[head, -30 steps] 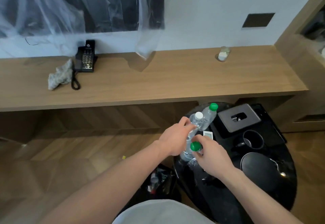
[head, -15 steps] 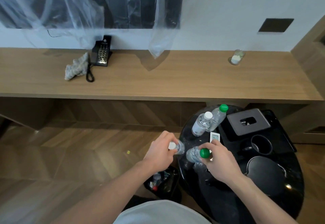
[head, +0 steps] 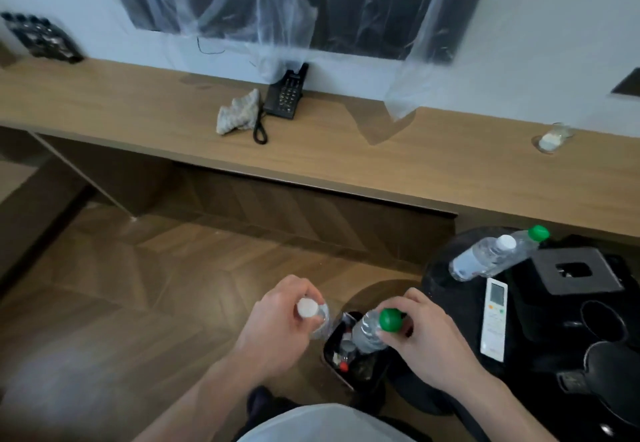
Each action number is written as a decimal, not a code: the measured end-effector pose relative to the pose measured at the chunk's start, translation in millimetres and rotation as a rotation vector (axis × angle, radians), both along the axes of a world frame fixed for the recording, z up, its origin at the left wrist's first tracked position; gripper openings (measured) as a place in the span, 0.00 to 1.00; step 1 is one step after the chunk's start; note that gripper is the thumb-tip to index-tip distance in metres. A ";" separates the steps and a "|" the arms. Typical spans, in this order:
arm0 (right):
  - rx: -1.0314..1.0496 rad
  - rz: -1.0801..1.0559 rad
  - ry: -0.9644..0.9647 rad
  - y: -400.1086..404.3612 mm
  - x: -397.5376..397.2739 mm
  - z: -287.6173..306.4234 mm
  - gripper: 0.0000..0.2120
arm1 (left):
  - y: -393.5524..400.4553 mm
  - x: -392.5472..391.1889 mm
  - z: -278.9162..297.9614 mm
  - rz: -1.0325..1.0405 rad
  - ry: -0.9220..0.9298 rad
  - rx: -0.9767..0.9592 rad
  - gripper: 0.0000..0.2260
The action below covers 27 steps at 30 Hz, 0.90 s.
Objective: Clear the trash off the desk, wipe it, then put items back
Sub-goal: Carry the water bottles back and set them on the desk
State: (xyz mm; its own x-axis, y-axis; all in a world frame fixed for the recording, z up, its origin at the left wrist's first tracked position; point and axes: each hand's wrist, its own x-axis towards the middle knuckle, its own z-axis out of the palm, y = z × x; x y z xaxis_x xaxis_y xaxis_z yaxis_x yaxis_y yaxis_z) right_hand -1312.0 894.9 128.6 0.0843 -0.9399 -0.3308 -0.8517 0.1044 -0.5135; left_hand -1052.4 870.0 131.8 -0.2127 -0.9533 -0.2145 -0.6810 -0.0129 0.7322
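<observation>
Two water bottles held over a bin, one in each hand.

A white-capped bottle (head: pixel 313 317) is gripped near its neck by the left hand (head: pixel 277 330); a green-capped bottle (head: pixel 372 329) is pinched at the cap by the right hand (head: pixel 420 341), both above the black bin (head: pixel 349 355) on the floor. Two more bottles (head: pixel 491 256) are seen lying on the round black table (head: pixel 450 268), near its far edge, with a white remote (head: pixel 494 318) beside them. On the worktop (head: pixel 346 143), a crumpled cloth (head: pixel 237 115) is seen beside a black phone (head: pixel 285 95) at the back edge, and a small glass (head: pixel 550 136) towards the right end.
</observation>
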 end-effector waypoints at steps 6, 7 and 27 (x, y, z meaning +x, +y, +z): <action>-0.054 0.077 -0.038 -16.0 115.6 26.7 0.13 | 18.1 105.3 28.7 0.144 0.070 -0.091 0.13; -0.059 0.092 -0.050 -19.1 134.9 30.9 0.12 | 20.1 122.6 32.7 0.159 0.079 -0.100 0.12; -0.040 0.434 -0.302 -110.4 367.2 66.5 0.13 | 23.6 350.3 64.2 0.527 0.037 -0.190 0.10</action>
